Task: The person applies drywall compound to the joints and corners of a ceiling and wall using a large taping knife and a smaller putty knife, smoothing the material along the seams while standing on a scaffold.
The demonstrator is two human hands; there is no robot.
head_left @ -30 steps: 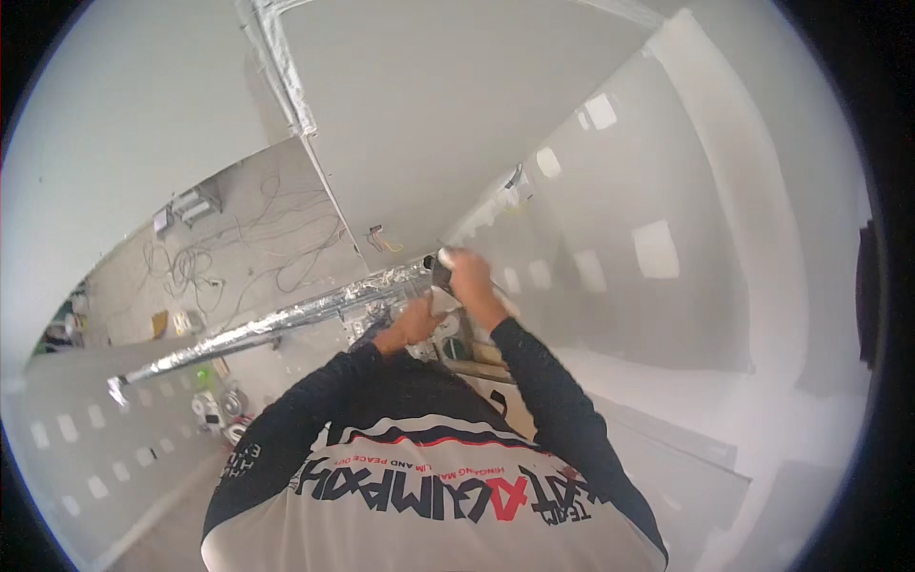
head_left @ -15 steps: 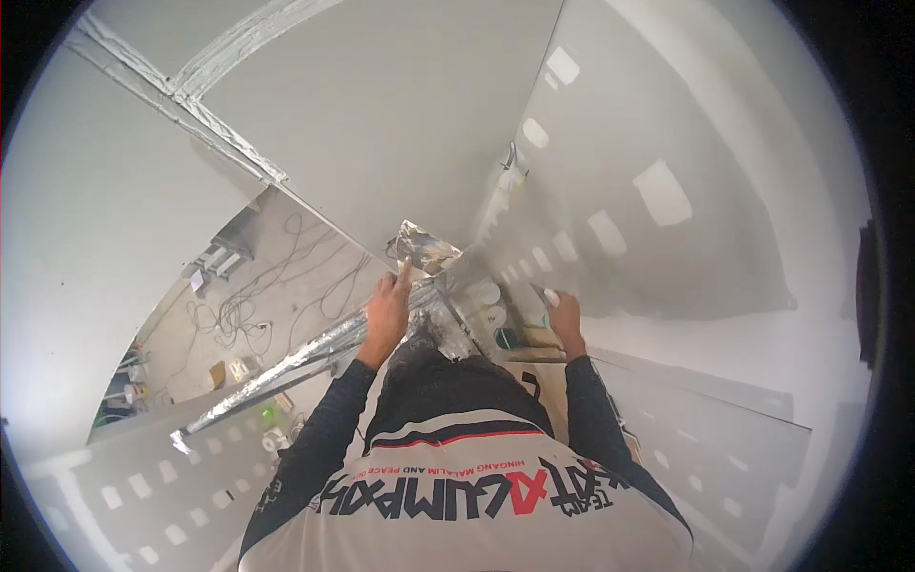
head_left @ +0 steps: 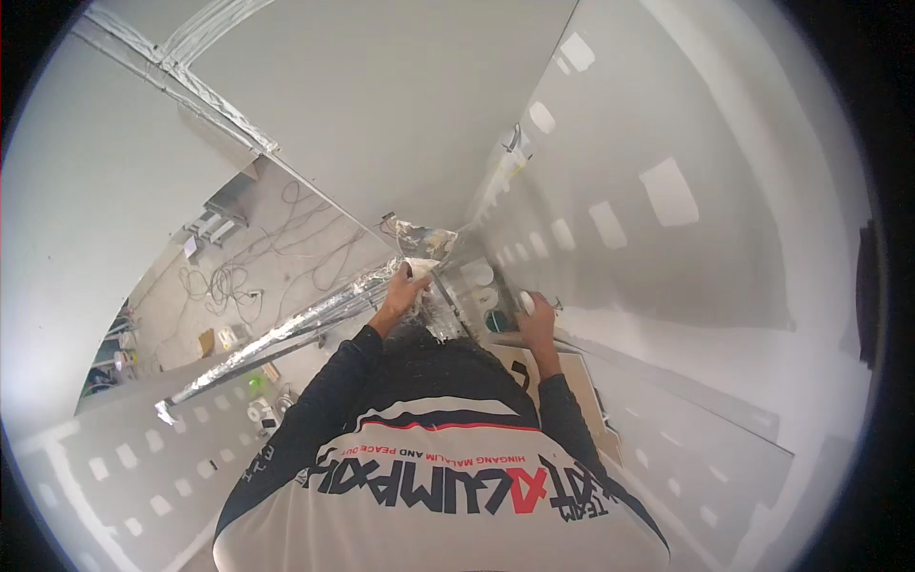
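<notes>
My left hand (head_left: 404,292) is closed around a whitish flat-looking piece (head_left: 419,268), perhaps a tool smeared with filler; its exact kind is unclear. Just beyond it is a crumpled, shiny silver sheet (head_left: 426,238) with whitish smears. My right hand (head_left: 538,322), lower and to the right, is closed on a small tool whose white rounded end (head_left: 526,303) shows at the thumb side. The rest of that tool is hidden by the fingers. Beside that hand rises a grey wall panel (head_left: 610,181) with white filler patches.
A silver foil-covered beam (head_left: 276,360) slants from the lower left toward my left hand. Farther below, cables (head_left: 224,291) lie tangled on the floor. White round tubs (head_left: 482,276) stand between my hands, and a tan board (head_left: 570,381) lies under my right forearm.
My left hand has shifted and now wraps around the whitish piece, where its forefinger was stretched along the shiny sheet. My right hand has come left, nearer my body. The view has shifted slightly.
</notes>
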